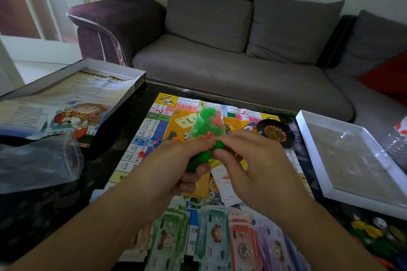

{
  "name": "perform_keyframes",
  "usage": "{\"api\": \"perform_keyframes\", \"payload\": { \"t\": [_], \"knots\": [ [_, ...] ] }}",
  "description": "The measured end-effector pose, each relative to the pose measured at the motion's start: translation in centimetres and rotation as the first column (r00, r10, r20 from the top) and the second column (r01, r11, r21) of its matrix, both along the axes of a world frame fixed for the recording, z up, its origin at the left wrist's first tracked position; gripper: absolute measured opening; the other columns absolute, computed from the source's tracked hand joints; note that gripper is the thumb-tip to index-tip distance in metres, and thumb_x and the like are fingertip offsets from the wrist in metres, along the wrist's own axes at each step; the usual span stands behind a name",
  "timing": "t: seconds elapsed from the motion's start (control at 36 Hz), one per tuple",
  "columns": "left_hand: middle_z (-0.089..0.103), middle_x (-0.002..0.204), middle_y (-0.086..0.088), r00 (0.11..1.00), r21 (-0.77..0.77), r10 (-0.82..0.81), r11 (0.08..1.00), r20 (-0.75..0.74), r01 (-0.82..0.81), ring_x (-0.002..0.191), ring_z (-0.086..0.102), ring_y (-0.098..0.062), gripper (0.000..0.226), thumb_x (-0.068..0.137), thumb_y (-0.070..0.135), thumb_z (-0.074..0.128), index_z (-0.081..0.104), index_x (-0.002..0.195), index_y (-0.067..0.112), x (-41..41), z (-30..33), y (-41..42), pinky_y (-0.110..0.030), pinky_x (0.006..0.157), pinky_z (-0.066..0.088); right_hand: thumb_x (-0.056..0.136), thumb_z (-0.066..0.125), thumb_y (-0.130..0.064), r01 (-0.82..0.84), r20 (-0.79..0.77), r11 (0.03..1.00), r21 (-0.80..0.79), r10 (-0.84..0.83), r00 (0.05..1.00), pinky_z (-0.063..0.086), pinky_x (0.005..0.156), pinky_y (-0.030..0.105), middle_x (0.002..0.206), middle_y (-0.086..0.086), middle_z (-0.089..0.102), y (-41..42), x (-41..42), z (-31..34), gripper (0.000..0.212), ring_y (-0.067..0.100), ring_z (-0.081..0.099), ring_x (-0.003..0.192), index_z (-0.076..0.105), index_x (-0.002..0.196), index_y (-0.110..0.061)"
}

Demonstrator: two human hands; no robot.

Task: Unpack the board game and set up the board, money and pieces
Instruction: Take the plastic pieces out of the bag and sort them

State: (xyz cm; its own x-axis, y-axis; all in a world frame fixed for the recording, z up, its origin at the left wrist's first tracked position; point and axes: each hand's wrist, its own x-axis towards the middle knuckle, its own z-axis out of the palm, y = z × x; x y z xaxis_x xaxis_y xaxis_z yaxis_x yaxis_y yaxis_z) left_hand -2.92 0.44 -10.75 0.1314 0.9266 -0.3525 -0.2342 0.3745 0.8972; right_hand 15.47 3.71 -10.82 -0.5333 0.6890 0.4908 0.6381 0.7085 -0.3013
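Landmark for all entries: the game board (154,125), lying flat on the dark table (44,215).

1. Small clear bag (207,123) of green and red plastic pieces. Held up over the middle of the board, its mouth turned down toward the hands. Left hand (176,165): fingers curled round something dark green below the bag, thumb and forefinger pinching the bag's edge. Right hand (255,160): fingertips pinching the same edge from the other side. Both hands appear to be working the bag open so the pieces can come out onto the board.

2. Paper money (220,242). Fanned in colour-sorted stacks over the near edge of the board, seemingly laid out ready for dealing.

3. Loose small pieces (152,143), blue and orange. Scattered on the board's left side, just beyond the left hand.

4. Roulette-style spinner (276,132). On the board's far right corner.

5. Cards (226,185). Small pale stack on the board, under the right wrist.

6. Box half with rules sheet (72,99). Off the board's left side, set aside with the printed sheet inside.

7. White box tray (312,138). Off the board's right side, apparently emptied.

8. Empty plastic bag (37,160). Left of the board, in front of the box half.

9. Coloured tokens (370,233). Off the board's near right corner; detail blurred.
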Motion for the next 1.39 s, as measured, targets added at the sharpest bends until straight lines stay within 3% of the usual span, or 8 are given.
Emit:
{"api": "perform_keyframes", "payload": {
  "t": [0.19, 0.42, 0.53, 0.61, 0.86, 1.06, 1.19, 1.39],
  "knots": [
    [0.042, 0.063, 0.001, 0.984, -0.059, -0.025, 0.998, 0.174, 0.036, 0.054, 0.023, -0.011, 0.021, 0.093, 0.037, 0.071, 0.067, 0.089, 0.017, 0.2, -0.2, -0.2, -0.027, 0.054, 0.014, 0.109, 0.047, -0.032, 0.017, 0.017, 1.000, 0.007, -0.017, 1.000, 0.053, 0.076, 0.042, 0.101, -0.007, 0.065, -0.2, -0.2, -0.3, 0.026, 0.014, 0.061, 0.090, 0.069, 0.114, -0.021],
    [0.040, 0.062, 0.003, 0.938, -0.047, -0.014, 0.998, 0.345, 0.032, 0.059, 0.016, -0.012, 0.023, 0.086, 0.034, 0.073, 0.071, 0.065, 0.024, 0.8, -0.1, -0.3, -0.025, 0.056, 0.012, 0.110, 0.046, -0.034, 0.007, -0.067, 0.999, 0.039, -0.005, 0.998, 0.054, 0.075, 0.040, 0.103, -0.008, 0.068, -0.5, -0.4, -0.4, 0.030, 0.014, 0.063, 0.091, 0.070, 0.117, -0.019],
    [0.039, 0.062, 0.004, 0.923, -0.021, -0.019, 0.999, 0.385, 0.030, 0.056, 0.019, -0.010, 0.017, 0.089, 0.034, 0.072, 0.070, 0.093, 0.017, 0.9, -0.1, -0.4, -0.024, 0.054, 0.013, 0.105, 0.058, -0.026, -0.034, -0.207, 0.999, -0.029, 0.028, 0.978, 0.053, 0.078, 0.030, 0.103, -0.012, 0.070, -0.8, -0.7, -0.2, 0.022, 0.008, 0.065, 0.096, 0.074, 0.118, -0.018],
    [0.040, 0.063, 0.004, 0.922, -0.014, 0.000, 1.000, 0.388, 0.006, 0.056, 0.019, -0.010, 0.027, 0.090, 0.034, 0.071, 0.065, 0.108, 0.015, 0.8, -0.3, -0.5, -0.023, 0.054, 0.013, 0.101, 0.063, -0.023, -0.062, -0.277, 0.994, -0.087, 0.036, 0.960, 0.055, 0.078, 0.028, 0.104, -0.017, 0.071, -1.0, -0.9, 0.0, 0.024, 0.008, 0.068, 0.099, 0.074, 0.122, -0.022],
    [0.042, 0.066, 0.001, 0.937, 0.009, -0.001, 1.000, 0.349, -0.002, 0.057, 0.023, -0.011, 0.020, 0.091, 0.034, 0.071, 0.067, 0.081, 0.018, 0.9, -0.3, -0.8, -0.024, 0.054, 0.015, 0.106, 0.057, -0.024, -0.009, -0.112, 0.999, 0.039, 0.014, 0.994, 0.054, 0.079, 0.030, 0.106, -0.010, 0.069, -1.1, -1.0, -0.6, 0.026, 0.005, 0.062, 0.091, 0.069, 0.127, -0.017],
    [0.043, 0.064, 0.002, 0.932, 0.019, 0.021, 0.999, 0.361, -0.030, 0.054, 0.025, -0.009, 0.018, 0.090, 0.032, 0.071, 0.068, 0.080, 0.018, 1.0, 0.0, -0.9, -0.021, 0.047, 0.019, 0.099, 0.069, -0.010, -0.156, -0.492, 0.925, -0.348, -0.039, 0.869, 0.059, 0.086, 0.030, 0.104, -0.016, 0.078, -1.3, -1.1, 0.8, 0.029, 0.011, 0.072, 0.105, 0.079, 0.114, -0.033],
    [0.044, 0.064, 0.002, 0.942, 0.027, 0.027, 0.999, 0.334, -0.039, 0.056, 0.025, -0.010, 0.017, 0.090, 0.033, 0.071, 0.066, 0.086, 0.017, 0.9, 0.0, -0.9, -0.022, 0.048, 0.019, 0.096, 0.071, -0.012, -0.147, -0.510, 0.916, -0.373, -0.070, 0.858, 0.059, 0.089, 0.040, 0.108, -0.021, 0.077, -1.1, -1.1, 0.8, 0.029, 0.009, 0.069, 0.115, 0.080, 0.111, -0.035],
    [0.046, 0.067, 0.002, 0.965, 0.055, 0.011, 0.998, 0.262, -0.026, 0.054, 0.028, -0.009, 0.024, 0.087, 0.037, 0.074, 0.064, 0.095, 0.016, 0.7, -0.1, -0.8, -0.026, 0.054, 0.015, 0.098, 0.071, -0.013, -0.135, -0.432, 0.956, -0.260, 0.009, 0.902, 0.054, 0.089, 0.018, 0.107, -0.019, 0.075, -1.0, -0.9, 0.5, 0.026, 0.008, 0.069, 0.113, 0.079, 0.115, -0.030]
  ]
}}
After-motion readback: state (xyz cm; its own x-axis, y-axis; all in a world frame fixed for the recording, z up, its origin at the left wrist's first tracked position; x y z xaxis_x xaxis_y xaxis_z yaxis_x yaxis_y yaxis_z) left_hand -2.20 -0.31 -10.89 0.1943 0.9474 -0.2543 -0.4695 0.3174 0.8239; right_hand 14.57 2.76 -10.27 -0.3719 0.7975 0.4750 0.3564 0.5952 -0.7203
